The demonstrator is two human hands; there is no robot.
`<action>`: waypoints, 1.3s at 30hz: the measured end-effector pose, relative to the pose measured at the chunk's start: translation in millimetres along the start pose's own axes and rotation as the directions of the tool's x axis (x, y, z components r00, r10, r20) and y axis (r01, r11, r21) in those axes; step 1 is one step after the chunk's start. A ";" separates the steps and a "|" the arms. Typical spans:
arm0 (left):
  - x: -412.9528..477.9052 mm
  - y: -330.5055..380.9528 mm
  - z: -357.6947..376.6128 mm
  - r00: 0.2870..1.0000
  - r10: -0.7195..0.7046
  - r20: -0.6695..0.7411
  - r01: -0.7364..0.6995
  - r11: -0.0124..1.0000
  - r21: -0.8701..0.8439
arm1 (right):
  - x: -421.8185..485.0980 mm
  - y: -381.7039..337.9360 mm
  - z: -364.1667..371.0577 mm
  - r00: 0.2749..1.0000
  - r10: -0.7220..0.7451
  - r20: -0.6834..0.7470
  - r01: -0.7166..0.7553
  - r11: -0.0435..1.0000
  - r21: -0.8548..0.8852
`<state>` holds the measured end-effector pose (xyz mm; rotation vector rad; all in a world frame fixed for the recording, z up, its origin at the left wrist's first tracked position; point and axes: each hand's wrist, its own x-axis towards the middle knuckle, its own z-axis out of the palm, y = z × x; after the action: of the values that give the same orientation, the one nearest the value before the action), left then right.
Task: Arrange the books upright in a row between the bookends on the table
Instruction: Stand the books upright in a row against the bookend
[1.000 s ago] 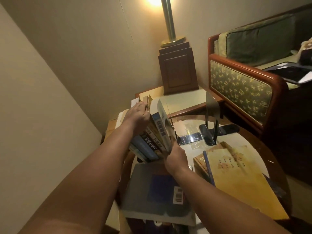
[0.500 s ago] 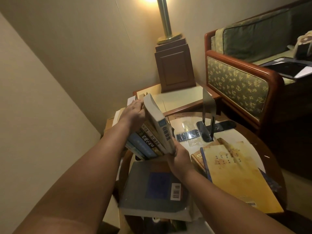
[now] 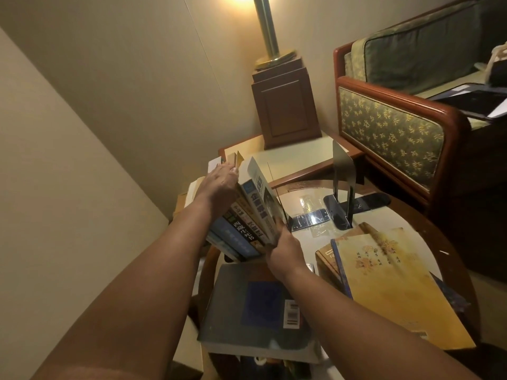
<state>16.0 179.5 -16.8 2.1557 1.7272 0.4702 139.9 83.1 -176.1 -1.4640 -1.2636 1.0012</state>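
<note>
Cream-and-blue books (image 3: pixel 247 215) lean left at frame centre, squeezed between both hands. The left hand (image 3: pixel 219 185) presses flat-fingered on their tops and the right hand (image 3: pixel 285 248) clasps their lower ends. If that squeeze slackens, the middle volumes could slip out and tumble off the table (image 3: pixel 406 220), well apart from the metal bookend (image 3: pixel 343 182).

Single head view, wide-angle, worn by the person. Faces forward and steeply down over a round table (image 3: pixel 450 250). The frame is tilted, so wall (image 3: pixel 82 133) lines run slanted. Very near range: both forearms enter from the near edge, and the left hand (image 3: pixel 219 185) and right hand (image 3: pixel 285 245) meet at the books (image 3: pixel 247 215) mid-frame. Wall fills the left. Lamp (image 3: pixel 266 31) far centre, cut by the top edge. Sofa (image 3: pixel 389 133) far right.
</note>
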 end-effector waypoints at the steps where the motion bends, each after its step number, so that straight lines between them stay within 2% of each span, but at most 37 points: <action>1: 1.7 -1.3 0.3 1.000 0.001 0.014 -0.001 1.000 0.012 | 0.1 2.5 0.9 1.000 -0.014 -0.017 0.015 0.999 0.032; 4: 3.7 -5.8 0.3 0.998 0.069 -0.006 -0.068 0.994 0.081 | -0.6 12.9 -5.5 0.995 -0.092 -0.049 0.100 0.975 0.198; 6: -1.2 -2.9 -2.8 0.998 0.060 -0.006 -0.060 0.998 0.003 | -2.8 18.2 -10.7 0.987 -0.160 -0.028 0.162 0.957 0.240; 9: 1.6 -9.6 -3.6 0.996 0.084 0.008 -0.084 0.996 -0.022 | -3.3 23.7 -9.3 0.974 -0.227 -0.003 0.225 0.963 0.148; 11: 4.2 -14.9 -4.5 0.998 0.049 0.032 -0.048 0.999 -0.021 | -1.6 25.2 -7.1 0.973 -0.230 0.001 0.229 0.969 0.092; 15: -1.7 -5.9 -5.9 0.999 0.037 0.024 -0.037 0.999 0.012 | 6.1 23.5 -9.2 0.984 -0.174 0.041 0.173 0.984 0.033; 19: -4.8 1.7 -4.1 0.998 0.068 0.000 -0.067 0.991 0.118 | 12.0 16.9 -9.7 0.991 -0.101 0.088 0.111 0.987 -0.120; 25: -3.1 -0.2 -0.5 0.998 0.060 0.019 -0.063 0.969 0.237 | -0.3 6.4 -17.9 0.986 0.004 0.169 0.021 0.989 -0.145; 26: -3.5 -0.6 -1.2 0.998 0.054 0.030 -0.060 0.966 0.253 | -6.5 6.5 -21.2 0.992 -0.011 0.129 0.026 0.993 -0.114; 28: -3.3 -2.4 -1.6 0.998 0.061 0.032 -0.067 0.960 0.270 | -22.5 2.6 -29.6 0.992 -0.065 -0.106 0.063 0.998 -0.020; 30: -3.7 -3.3 -0.7 0.998 0.061 0.028 -0.066 0.962 0.266 | -26.1 -0.6 -37.2 0.925 -0.057 -0.377 0.096 0.992 0.084; 31: -4.3 -2.4 -0.4 0.998 0.064 0.027 -0.069 0.963 0.261 | -19.7 -3.8 -41.1 0.901 -0.021 -0.433 0.091 0.986 0.143; 32: -5.4 -0.9 -0.5 0.997 0.067 0.027 -0.072 0.964 0.258 | -9.2 -7.7 -45.3 0.904 0.027 -0.427 0.066 0.977 0.201; 33: -5.6 -0.6 -1.0 0.997 0.066 0.031 -0.071 0.965 0.253 | 5.0 -9.5 -49.2 0.929 0.080 -0.362 0.011 0.970 0.242; 36: -5.6 -1.6 -3.9 0.996 0.064 0.057 -0.075 0.973 0.220 | 44.8 -9.3 -56.8 0.981 0.192 -0.035 -0.175 0.945 0.277; 39: -5.4 -3.2 -4.5 0.994 0.089 0.068 -0.101 0.975 0.198 | 64.6 2.0 -55.0 0.942 0.254 0.220 -0.310 0.908 0.282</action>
<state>10.1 175.1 -14.5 2.3758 1.7101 0.2624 202.3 139.7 -165.5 -1.3517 -0.9705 1.4852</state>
